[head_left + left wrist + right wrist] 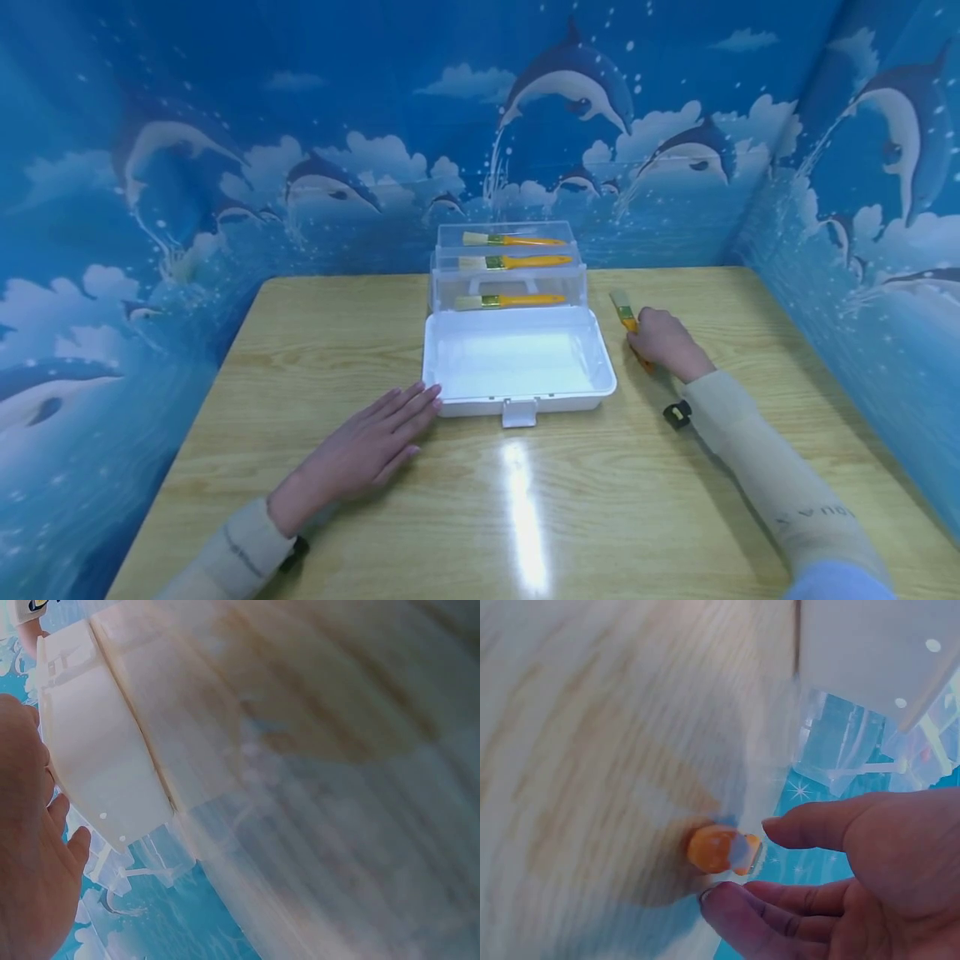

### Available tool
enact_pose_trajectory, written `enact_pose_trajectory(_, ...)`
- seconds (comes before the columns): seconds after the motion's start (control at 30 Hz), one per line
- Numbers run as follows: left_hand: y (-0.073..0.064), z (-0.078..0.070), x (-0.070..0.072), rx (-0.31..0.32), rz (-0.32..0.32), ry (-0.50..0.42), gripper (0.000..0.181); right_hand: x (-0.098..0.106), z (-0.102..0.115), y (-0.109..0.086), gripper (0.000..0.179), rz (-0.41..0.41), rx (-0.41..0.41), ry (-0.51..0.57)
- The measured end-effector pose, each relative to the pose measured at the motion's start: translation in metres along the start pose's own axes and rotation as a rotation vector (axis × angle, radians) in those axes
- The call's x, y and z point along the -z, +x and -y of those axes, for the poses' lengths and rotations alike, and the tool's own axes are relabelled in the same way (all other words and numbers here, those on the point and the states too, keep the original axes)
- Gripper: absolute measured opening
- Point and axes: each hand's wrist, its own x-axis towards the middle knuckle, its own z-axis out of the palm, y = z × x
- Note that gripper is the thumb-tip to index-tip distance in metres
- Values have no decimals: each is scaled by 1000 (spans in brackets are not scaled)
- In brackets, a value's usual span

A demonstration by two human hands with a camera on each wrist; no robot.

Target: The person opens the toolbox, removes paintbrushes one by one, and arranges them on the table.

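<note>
A white storage box (555,403) stands open on the table, its clear stepped trays (446,287) raised at the back. Three paintbrushes with orange handles lie across these tiers: a top brush (525,241), a middle brush (525,262) and a lower brush (517,300). My left hand (367,442) lies with straight fingers, the tips at the box's front left corner. Right of the box, another paintbrush (625,313) rests on the table, bristles pointing away. My right hand (667,340) reaches over its handle; in the right wrist view, thumb and fingers stand apart either side of the orange handle end (711,850).
A wooden table (337,333) carries everything. Dolphin-printed blue sheeting (360,100) rises behind it and along both sides. A latch (519,413) hangs at the box's front, and the main compartment (517,350) shows its bare white floor.
</note>
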Motion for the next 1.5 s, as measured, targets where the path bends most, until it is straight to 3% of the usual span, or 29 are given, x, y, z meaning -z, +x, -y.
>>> enact_pose_trajectory(0.3, 0, 1, 0, -6, -1, 3, 67, 9, 6, -10, 45, 15, 17, -82)
enact_pose_trajectory(0.6, 0, 1, 0, -6, 8, 11, 67, 16, 8, -19, 56, -2, 62, -98)
enact_pose_trajectory(0.87, 0, 0, 0, -4, 8, 9, 67, 23, 21, -30, 58, 4, 129, -123)
enact_pose_trajectory(1.5, 0, 0, 2, 2, 18, 4, 66, 40, 53, -54, 55, -72, 275, -95)
